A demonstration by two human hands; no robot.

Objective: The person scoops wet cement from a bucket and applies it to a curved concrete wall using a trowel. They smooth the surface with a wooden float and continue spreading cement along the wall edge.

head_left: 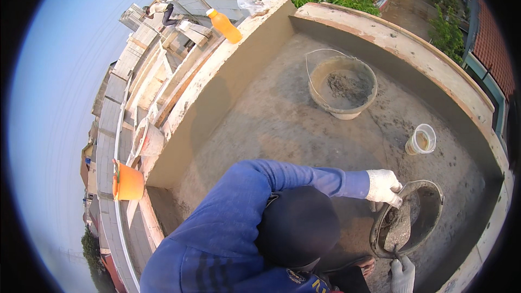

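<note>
On the right, a dark bucket [429, 214] tips on its side toward me, its inside smeared with wet grey mortar. My left hand [384, 187], in a white knit glove at the end of a blue sleeve, grips the bucket's rim from the upper left. A trowel [399, 231] lies in the bucket's mouth, its blade coated in mortar. At the lower edge, my right hand [402, 274], also gloved, is closed round the trowel's handle. Bare toes [368, 266] show close beside the bucket.
Ahead stands a wide bucket [355, 112] holding mortar, its wire handle raised. A clear plastic cup [421, 140] is nearer. Low walls [399, 32] enclose the cement floor. An orange bottle [224, 26] sits on the left wall, an orange bucket [129, 182] beyond it. Another person [161, 9] works far off.
</note>
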